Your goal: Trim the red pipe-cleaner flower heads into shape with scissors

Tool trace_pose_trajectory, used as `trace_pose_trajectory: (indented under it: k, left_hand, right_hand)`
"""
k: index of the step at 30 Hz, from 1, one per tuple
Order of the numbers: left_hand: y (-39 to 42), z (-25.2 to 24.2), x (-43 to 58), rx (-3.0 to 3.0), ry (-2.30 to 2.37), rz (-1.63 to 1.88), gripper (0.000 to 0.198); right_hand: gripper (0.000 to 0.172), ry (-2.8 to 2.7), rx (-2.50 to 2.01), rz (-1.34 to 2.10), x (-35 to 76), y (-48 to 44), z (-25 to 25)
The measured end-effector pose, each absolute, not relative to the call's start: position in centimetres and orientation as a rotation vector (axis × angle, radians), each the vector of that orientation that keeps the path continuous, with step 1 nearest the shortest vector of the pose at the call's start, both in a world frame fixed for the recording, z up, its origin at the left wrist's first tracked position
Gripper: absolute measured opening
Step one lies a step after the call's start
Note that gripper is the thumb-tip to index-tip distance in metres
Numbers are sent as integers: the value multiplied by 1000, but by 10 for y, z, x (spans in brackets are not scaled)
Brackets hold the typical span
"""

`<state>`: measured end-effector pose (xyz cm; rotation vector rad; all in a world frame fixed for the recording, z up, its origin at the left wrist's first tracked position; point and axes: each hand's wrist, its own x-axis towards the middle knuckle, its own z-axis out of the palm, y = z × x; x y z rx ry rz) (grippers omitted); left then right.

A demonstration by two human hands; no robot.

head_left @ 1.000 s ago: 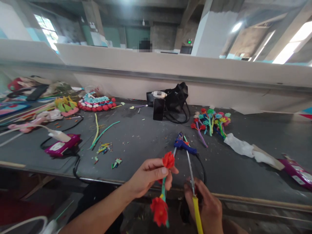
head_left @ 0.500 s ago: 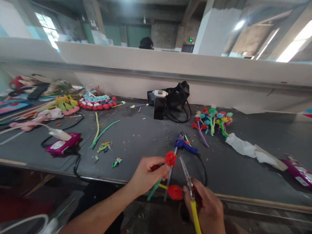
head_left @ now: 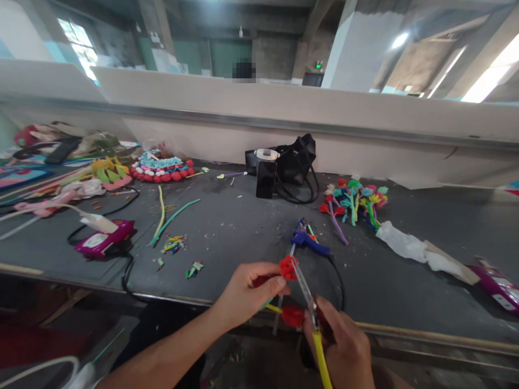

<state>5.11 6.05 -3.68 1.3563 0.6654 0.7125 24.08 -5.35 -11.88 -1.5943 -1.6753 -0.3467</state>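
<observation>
We observe 2 bare hands at the near edge of a dark table (head_left: 231,237). The left hand (head_left: 251,286) pinches a small red flower (head_left: 288,267) between thumb and fingers, the bloom projecting just past the fingertips. The right hand (head_left: 343,337) grips yellow-handled scissors (head_left: 304,289), whose blade tips lie at the bloom's right side; their overlap leaves us unsure whether metal meets petal. Below the left hand we note another red flower (head_left: 292,316) on a yellow stem (head_left: 273,308), near the right hand's fingers. Just beyond the bloom lies a blue glue gun (head_left: 310,243), its black cord (head_left: 343,281) curving down to the right. Farther right we find a bunch of multicoloured flowers (head_left: 354,202); at the back, a black bag (head_left: 298,159) behind a dark phone (head_left: 266,180); and, to the left, 2 loose stems (head_left: 162,208) near a purple power strip (head_left: 105,240).
</observation>
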Motion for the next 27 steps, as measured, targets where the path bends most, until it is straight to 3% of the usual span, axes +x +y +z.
trace_pose_trajectory:
  k: [8, 27]
  left_hand:
    - [66, -33, 53, 894, 645, 700, 24]
    - [58, -34, 59, 856, 786, 902, 30]
  right_hand:
    - [22, -1583, -1581, -346, 241, -55, -120]
    - [21, -1721, -1516, -556, 231, -54, -119]
